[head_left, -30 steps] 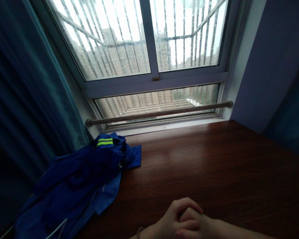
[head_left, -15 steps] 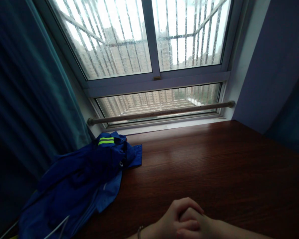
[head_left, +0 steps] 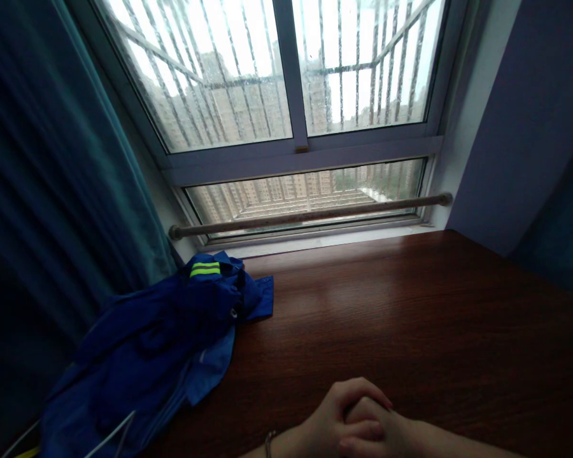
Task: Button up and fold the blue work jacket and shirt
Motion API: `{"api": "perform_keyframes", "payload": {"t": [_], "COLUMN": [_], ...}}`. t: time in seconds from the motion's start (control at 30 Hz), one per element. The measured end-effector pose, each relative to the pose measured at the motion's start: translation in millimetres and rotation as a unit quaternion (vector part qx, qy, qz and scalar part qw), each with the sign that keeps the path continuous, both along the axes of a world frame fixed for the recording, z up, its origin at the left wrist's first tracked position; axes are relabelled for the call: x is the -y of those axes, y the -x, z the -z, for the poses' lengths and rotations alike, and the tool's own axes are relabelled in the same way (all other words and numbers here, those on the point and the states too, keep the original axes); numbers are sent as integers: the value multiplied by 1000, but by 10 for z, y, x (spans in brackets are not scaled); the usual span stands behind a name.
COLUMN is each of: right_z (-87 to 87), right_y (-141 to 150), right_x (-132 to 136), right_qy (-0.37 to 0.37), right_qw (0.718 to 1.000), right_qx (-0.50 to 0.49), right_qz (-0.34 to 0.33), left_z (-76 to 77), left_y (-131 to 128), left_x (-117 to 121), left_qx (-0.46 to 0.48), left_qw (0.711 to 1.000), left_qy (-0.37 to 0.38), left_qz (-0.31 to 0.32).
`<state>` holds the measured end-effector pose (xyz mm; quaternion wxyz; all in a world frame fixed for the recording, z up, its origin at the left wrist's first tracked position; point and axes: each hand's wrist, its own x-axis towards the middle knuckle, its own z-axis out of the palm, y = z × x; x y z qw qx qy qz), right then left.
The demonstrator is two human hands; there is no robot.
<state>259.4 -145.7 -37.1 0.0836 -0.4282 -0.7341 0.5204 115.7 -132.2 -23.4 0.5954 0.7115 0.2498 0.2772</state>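
My left hand (head_left: 337, 416) and my right hand (head_left: 391, 432) rest clasped together on the dark wooden table (head_left: 410, 318) at the bottom middle. The left fingers wrap over the right hand, and nothing shows between them. A thin bracelet (head_left: 268, 443) sits on my left wrist. A crumpled blue work jacket (head_left: 157, 343) with a yellow-green reflective stripe (head_left: 204, 270) lies on the table's left side, well apart from both hands.
A barred window (head_left: 291, 95) rises behind the table, with a wooden rod (head_left: 310, 216) across its lower pane. A teal curtain (head_left: 52, 178) hangs at the left. A purple wall (head_left: 520, 114) stands at the right. A white wire (head_left: 112, 432) lies by the jacket.
The view has shifted slightly; the hands stay clasped and the jacket has not moved.
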Motion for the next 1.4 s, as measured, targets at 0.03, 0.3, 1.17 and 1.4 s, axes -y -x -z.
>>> {"api": "perform_keyframes", "payload": {"t": [0.03, 0.3, 1.17, 1.4], "right_z": [-33, -54, -92, -172], "right_y": [4, 37, 50, 47], "right_x": [1, 0, 5, 13], "right_qy": [-3, -18, -24, -7], "right_qw": [1000, 1000, 999, 1000], "right_qx": [-3, -10, -21, 4], "right_qz": [-2, -10, -14, -7], "left_z": [5, 4, 40, 28], "left_y": [0, 4, 13, 13], "left_x": [-1, -1, 6, -2], "left_qx": [-2, -9, -5, -7], "left_qw": [1000, 1000, 1000, 1000], "left_qy": [1, -5, 2, -3], "left_qz": [-1, -1, -5, 4]}}
